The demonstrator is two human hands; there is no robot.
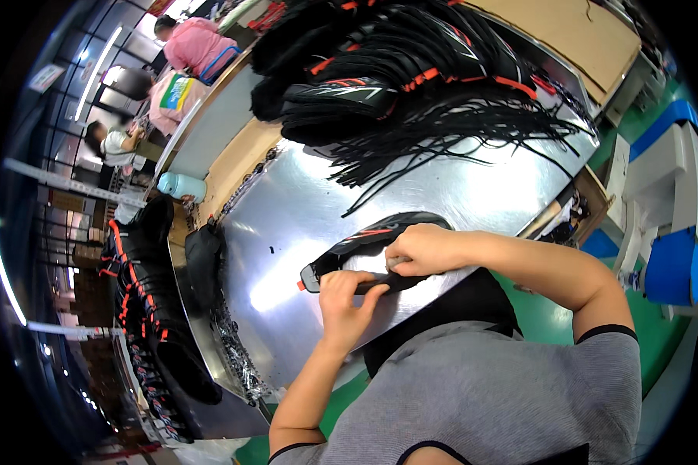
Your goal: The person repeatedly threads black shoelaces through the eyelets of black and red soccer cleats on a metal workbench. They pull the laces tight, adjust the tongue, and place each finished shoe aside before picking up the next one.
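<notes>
You have a black shoe upper (372,236) with red trim lying on the shiny metal bench (287,201), just in front of you. Your left hand (347,301) is closed on its near edge, pinning it down; your right hand (420,249) is curled over its right side, fingers pinched on the material. You look to be working that edge. Next, keep the piece flat and steady. A heap of like uppers (395,54) with loose laces lies at the far side.
</notes>
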